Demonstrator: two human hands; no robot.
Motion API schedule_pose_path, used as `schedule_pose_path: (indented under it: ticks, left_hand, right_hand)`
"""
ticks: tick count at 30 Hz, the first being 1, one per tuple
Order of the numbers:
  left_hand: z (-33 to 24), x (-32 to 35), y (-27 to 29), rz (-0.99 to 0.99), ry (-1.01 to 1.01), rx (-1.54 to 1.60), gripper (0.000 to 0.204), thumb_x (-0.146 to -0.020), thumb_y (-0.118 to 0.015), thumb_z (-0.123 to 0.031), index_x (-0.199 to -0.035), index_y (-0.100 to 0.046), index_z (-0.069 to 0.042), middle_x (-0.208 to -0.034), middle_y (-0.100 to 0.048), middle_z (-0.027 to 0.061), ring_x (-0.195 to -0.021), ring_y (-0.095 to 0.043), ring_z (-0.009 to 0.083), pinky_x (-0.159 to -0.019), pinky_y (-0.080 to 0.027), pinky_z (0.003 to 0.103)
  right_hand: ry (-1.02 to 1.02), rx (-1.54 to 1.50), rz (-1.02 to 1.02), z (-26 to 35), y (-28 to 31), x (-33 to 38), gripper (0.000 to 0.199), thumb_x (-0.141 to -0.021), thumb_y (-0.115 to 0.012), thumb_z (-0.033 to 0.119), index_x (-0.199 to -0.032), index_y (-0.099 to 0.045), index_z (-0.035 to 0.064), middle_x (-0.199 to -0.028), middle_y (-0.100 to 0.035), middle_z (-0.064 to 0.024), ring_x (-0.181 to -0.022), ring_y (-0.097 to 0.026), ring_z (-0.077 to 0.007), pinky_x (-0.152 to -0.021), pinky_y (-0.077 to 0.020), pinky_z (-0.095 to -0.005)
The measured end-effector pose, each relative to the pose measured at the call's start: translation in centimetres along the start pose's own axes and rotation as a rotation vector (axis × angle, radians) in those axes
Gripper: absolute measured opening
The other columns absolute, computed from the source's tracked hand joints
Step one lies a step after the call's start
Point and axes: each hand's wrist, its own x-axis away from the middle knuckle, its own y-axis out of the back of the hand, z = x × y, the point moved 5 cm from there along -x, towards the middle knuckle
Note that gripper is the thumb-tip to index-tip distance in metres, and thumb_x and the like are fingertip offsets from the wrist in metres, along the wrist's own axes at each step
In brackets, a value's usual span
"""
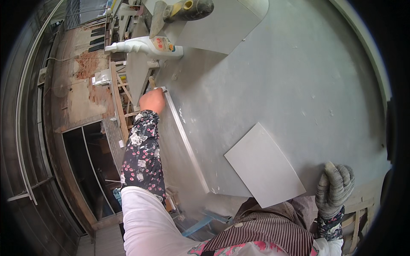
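Observation:
My left hand [153, 101], bare and closed, is at the left edge of the large grey table surface [282, 89]. It grips a small tool with a wooden handle [152, 82]; a pale flat end shows beside the fingers, and its exact kind is not clear. From there a long whitish strip [185, 136] runs along the table edge toward me. My right hand [335, 190], in a grey knit glove, rests at the near right edge with fingers extended and nothing visible in it. Between the hands lies a light grey rectangular panel [265, 166], overhanging the near edge.
A white spray bottle [147, 47] lies at the far left. Beyond it are a dark-handled putty knife [183, 10] and a larger grey panel [222, 27]. Wooden framing [119, 96] stands left of the table. A raised rim [363, 36] borders the right side.

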Motion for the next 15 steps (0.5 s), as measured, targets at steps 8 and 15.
schedule_pose_path:
  ticks: [8,15]
  left_hand:
    - [-1.0,0.4,-0.9,0.078,-0.15,-0.037,0.024,-0.092,-0.056,-0.028,-0.094,-0.072,-0.009,-0.09,-0.072,0.0172,-0.087,-0.068,0.0392,-0.076,-0.054,0.052]
    - [-1.2,3.1,-3.6,0.073,-0.227,-0.055,0.023,-0.091,-0.054,-0.024,-0.088,-0.07,-0.007,-0.083,-0.07,0.0189,-0.081,-0.068,0.0404,-0.071,-0.054,0.053]
  right_hand:
    - [-0.016,0.047,-0.008,-0.1,-1.0,-0.1,0.028,-0.09,-0.066,0.005,-0.118,-0.065,0.0056,-0.096,-0.062,-0.0106,-0.081,-0.059,-0.0295,-0.073,-0.0487,-0.0414]
    - [-0.016,0.033,0.002,0.2,-4.0,-1.2,0.027,-0.092,-0.065,0.005,-0.119,-0.065,0.0054,-0.095,-0.062,-0.0102,-0.081,-0.059,-0.0292,-0.073,-0.0488,-0.0416]
